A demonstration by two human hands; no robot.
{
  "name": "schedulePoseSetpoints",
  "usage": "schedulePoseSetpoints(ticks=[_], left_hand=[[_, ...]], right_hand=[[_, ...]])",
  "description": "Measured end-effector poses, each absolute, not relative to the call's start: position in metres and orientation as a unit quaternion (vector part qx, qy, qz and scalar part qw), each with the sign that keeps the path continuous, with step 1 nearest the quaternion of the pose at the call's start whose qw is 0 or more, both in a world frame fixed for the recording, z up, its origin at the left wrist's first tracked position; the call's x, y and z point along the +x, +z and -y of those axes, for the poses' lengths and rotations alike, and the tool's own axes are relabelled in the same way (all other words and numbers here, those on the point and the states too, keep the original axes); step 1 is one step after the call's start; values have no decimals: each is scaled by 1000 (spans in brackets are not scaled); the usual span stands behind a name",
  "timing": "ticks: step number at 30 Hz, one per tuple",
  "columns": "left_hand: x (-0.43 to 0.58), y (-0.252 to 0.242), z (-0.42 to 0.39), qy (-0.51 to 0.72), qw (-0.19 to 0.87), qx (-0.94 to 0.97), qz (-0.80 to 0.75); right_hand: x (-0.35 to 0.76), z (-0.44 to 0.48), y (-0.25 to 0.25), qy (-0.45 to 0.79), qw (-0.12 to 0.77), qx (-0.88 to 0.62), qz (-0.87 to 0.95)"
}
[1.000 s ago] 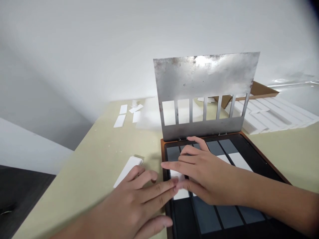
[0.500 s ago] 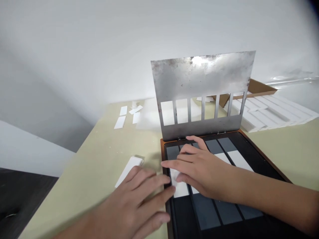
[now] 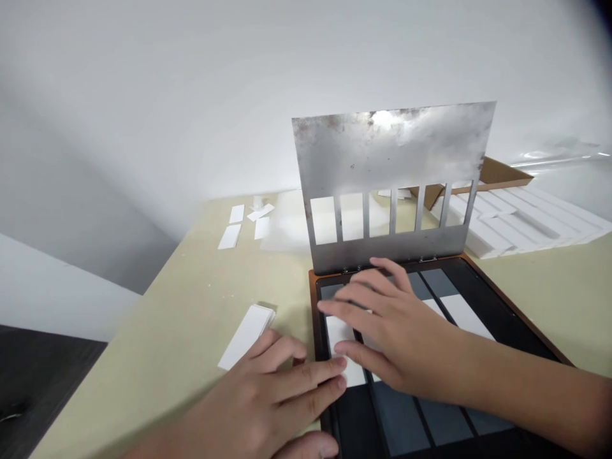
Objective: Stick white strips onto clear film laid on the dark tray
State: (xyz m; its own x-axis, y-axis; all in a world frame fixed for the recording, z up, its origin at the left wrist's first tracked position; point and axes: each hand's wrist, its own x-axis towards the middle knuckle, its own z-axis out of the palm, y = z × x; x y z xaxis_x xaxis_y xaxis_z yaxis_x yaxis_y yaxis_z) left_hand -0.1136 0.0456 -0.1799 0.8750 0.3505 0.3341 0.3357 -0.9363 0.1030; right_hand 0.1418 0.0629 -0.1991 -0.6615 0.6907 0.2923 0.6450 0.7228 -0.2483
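A black tray (image 3: 351,417) with grey strip slots and a brown edge lies before me. White cards sit across several slots. Stretched fingers of my left hand (image 3: 268,395) reach over the tray's left edge, their tips at the leftmost white card (image 3: 354,375). My right hand (image 3: 382,315) hovers over the same card with fingers spread, its thumb at the card's surface; it partly covers the cards beside it. Neither hand grips anything. Hinged at the tray's back, a metal plate (image 3: 396,150) with a row of rectangular cut-outs stands up.
A stack of white cards (image 3: 243,336) lies left of the tray, beside my left hand. Loose white cards (image 3: 230,236) and a translucent sheet (image 3: 284,223) are at the back. Rows of white card stacks (image 3: 540,220) and an open cardboard box (image 3: 504,173) stand at the back right.
My left hand has moved right, bringing its fingertips further onto the leftmost card. My right hand has shifted slightly right, its fingers still spread. The view has shifted slightly.
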Motion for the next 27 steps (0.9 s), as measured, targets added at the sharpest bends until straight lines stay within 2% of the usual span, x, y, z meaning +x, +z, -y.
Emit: schedulePoseSetpoints(ticks=[3,6,9,16,21,27], left_hand=[[-117,-184,-45,162,14,970,-181],[-119,-185,-44,142,24,971,-190],[-120,-184,-45,122,28,973,-193],[-128,-204,-43,121,28,972,-198],[-127,-222,-32,152,5,961,-232],[-127,-223,-32,141,-6,967,-214]], right_hand=[[142,-67,-207,-11,167,-426,889],[143,-68,-212,-33,138,-432,890],[143,-66,-211,-26,143,-422,895],[140,-62,-206,48,225,-396,889],[139,-63,-205,39,231,-376,897],[143,-59,-209,38,235,-372,897]])
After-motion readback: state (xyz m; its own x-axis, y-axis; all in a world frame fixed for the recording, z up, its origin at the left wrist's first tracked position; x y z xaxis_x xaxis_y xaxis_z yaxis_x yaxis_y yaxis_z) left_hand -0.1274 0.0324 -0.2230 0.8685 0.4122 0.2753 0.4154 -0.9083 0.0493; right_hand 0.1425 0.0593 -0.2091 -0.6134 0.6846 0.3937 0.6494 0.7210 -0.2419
